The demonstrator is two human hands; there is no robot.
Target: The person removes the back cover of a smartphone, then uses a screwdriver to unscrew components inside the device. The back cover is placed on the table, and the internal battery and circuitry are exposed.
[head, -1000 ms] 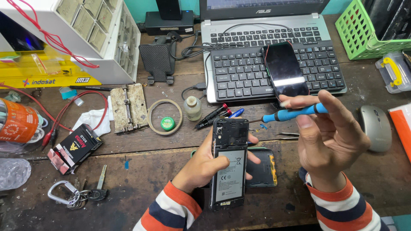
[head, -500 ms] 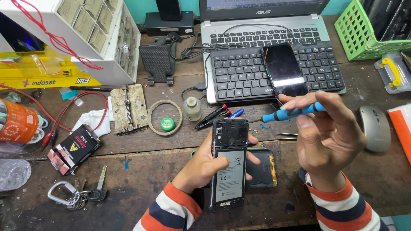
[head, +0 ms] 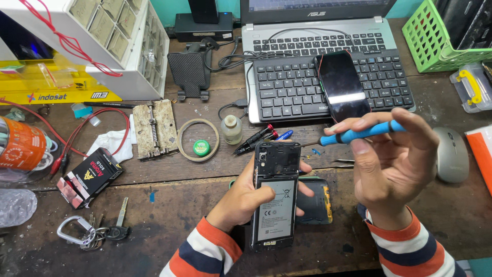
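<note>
Black keyboard [head: 307, 82], grey mouse [head: 451, 154], green basket [head: 425, 38], key ring [head: 87, 233], tape roll [head: 198, 139], small bottle [head: 231, 129].

The left hand [head: 246, 197] hides part of the opened phone [head: 275, 197]; the green basket [head: 441, 36] is cut off.

Light is bright, even and cool, falling from above, and the picture is sharp across the middle. Shadows are short and soft: a faint one lies under the right hand [head: 394, 169] toward 5 o'clock. A pale glare band crosses the glossy black phone screen [head: 342, 84] lying on the keyboard [head: 287, 82] at 1 o'clock. The white drawer cabinet [head: 102, 41] at 10 o'clock is nearly washed out. Straight edges bow slightly at the corners, and the clear bag [head: 15, 205] at 8 o'clock looks a little soft.
</note>
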